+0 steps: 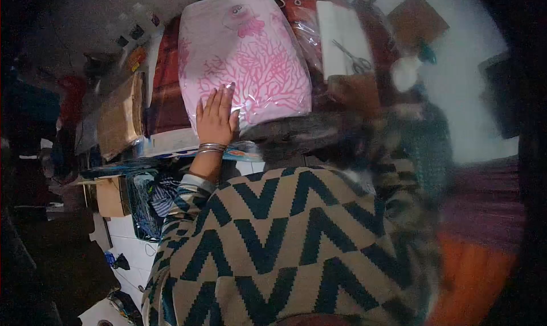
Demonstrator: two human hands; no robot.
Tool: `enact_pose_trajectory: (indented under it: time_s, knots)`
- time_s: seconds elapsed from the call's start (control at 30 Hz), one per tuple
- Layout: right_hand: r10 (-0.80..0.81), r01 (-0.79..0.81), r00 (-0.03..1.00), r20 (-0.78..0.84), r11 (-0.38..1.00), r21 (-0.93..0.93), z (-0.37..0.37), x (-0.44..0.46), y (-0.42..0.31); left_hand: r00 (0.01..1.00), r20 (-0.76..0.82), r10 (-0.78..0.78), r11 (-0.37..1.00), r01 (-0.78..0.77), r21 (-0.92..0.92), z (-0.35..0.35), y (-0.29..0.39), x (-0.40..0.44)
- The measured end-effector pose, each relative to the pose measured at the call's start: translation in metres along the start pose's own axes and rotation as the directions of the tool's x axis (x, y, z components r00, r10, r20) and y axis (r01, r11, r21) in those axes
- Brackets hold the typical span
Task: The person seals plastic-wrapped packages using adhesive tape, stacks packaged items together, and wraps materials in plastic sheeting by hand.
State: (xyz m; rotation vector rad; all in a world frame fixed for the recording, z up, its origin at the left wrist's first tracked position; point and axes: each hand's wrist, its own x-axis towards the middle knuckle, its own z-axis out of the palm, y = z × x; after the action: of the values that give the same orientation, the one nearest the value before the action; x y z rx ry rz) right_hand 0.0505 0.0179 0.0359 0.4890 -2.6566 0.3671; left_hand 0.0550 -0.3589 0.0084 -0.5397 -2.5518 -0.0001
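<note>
A pink folded cloth with a red coral print (pixel 256 69) lies in a clear plastic wrapper, whose shine shows along its near edge. My left hand (pixel 216 118) rests flat on the near left corner of this packet, fingers stretched out and holding nothing. Beside the packet on the right, a pair of scissors (pixel 356 61) lies across a white folded sheet (pixel 336 32). What looks like my right hand (pixel 353 92) is a dark blur at the near end of that sheet, just below the scissors. Its fingers cannot be made out.
Dark red cloth (pixel 165 92) lies under the packet. To the left stands a brown cardboard piece (pixel 122 115). A brown square (pixel 419 21) lies at the back right, with a round white object (pixel 405 74) nearer. Orange cloth (pixel 473 274) is at the lower right.
</note>
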Motion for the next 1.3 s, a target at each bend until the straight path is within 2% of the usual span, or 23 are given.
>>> enact_pose_trajectory:
  time_s: [0.07,0.2,0.27,0.4,0.43,0.47,0.5,0.53,0.6,0.63,0.67,0.7,0.77,0.83,0.87,0.93,0.97,1.03,1.07,1.2,1.3]
  knots:
    - [0.055,-0.051,0.993,0.101,0.998,-0.042,-0.007,0.001,-0.002,1.000,-0.026,0.008,1.000,-0.009,-0.014,0.004,-0.002,0.000]
    - [-0.011,0.011,1.000,0.013,1.000,-0.029,-0.008,0.002,-0.004,0.999,-0.051,0.005,1.000,-0.006,-0.029,0.010,-0.004,0.000]
    - [0.080,-0.060,0.980,0.180,0.992,-0.112,-0.002,0.007,0.000,0.999,-0.043,0.008,1.000,-0.009,-0.016,0.011,-0.004,0.000]
    - [0.086,-0.078,0.984,0.157,0.995,-0.055,0.005,0.004,0.010,1.000,0.005,0.009,1.000,-0.009,0.006,0.011,-0.006,0.003]
    - [0.008,-0.006,0.994,0.105,1.000,-0.015,0.010,0.002,0.014,1.000,0.003,0.010,1.000,-0.010,0.009,0.011,-0.004,0.004]
    - [-0.067,0.066,0.997,0.048,0.998,0.020,0.013,0.000,0.018,0.999,-0.004,-0.041,0.998,0.041,-0.055,0.010,-0.004,0.006]
    - [-0.066,0.065,0.997,0.044,0.998,0.020,0.010,-0.001,0.017,0.996,-0.008,-0.091,0.989,0.090,-0.121,0.008,-0.002,0.009]
    - [-0.056,0.056,0.997,0.056,0.998,0.003,0.001,-0.001,0.012,0.996,-0.010,-0.089,0.989,0.087,-0.121,0.003,0.001,0.015]
    - [-0.046,0.047,0.997,0.067,0.999,-0.015,-0.010,-0.006,0.002,0.995,0.035,-0.093,0.956,0.099,-0.278,-0.009,0.009,0.035]
    - [-0.014,0.014,0.998,0.063,1.000,-0.010,-0.014,-0.008,-0.004,0.995,0.036,-0.090,0.955,0.096,-0.280,-0.017,0.016,0.050]
    - [0.019,-0.019,0.998,0.059,1.000,-0.007,-0.016,-0.010,-0.006,0.995,0.093,0.031,0.945,0.001,-0.326,-0.025,0.025,0.069]
    - [0.024,-0.024,0.998,0.059,1.000,-0.009,-0.015,-0.012,-0.004,0.977,0.143,0.155,0.922,-0.091,-0.377,-0.027,0.034,0.087]
    - [-0.001,0.002,1.000,0.031,1.000,-0.014,-0.007,-0.015,-0.002,0.888,0.003,0.459,0.775,-0.399,-0.490,-0.013,0.050,0.122]
    - [-0.005,0.006,1.000,0.026,1.000,-0.005,-0.018,-0.014,-0.016,0.800,0.157,0.579,0.714,-0.405,-0.571,-0.013,0.073,0.150]
    - [-0.011,0.011,1.000,0.017,1.000,0.009,-0.023,-0.016,-0.019,0.797,0.153,0.584,0.711,-0.412,-0.570,-0.001,0.084,0.160]
    - [0.002,-0.001,0.999,0.032,0.998,-0.058,-0.029,-0.017,-0.034,0.662,0.221,0.717,0.603,-0.429,-0.673,0.017,0.096,0.169]
    - [0.013,-0.007,0.999,0.051,0.993,-0.118,-0.032,-0.018,-0.038,0.656,0.215,0.724,0.595,-0.437,-0.674,0.017,0.100,0.171]
    - [0.018,-0.018,1.000,-0.003,0.994,-0.105,-0.031,-0.022,-0.044,0.536,0.495,0.684,0.729,-0.483,-0.485,-0.001,0.103,0.171]
    - [0.012,-0.016,0.999,-0.053,0.996,-0.083,-0.032,-0.023,-0.049,0.499,0.462,0.733,0.671,-0.419,-0.612,0.014,0.092,0.174]
    - [-0.009,-0.012,0.990,-0.140,0.989,-0.150,-0.043,-0.027,-0.069,0.460,0.514,0.724,0.689,-0.450,-0.569,-0.021,0.085,0.177]
    - [0.018,-0.034,0.997,-0.077,0.976,-0.214,-0.024,-0.047,-0.070,0.396,0.482,0.781,0.624,-0.516,-0.587,-0.008,0.087,0.165]
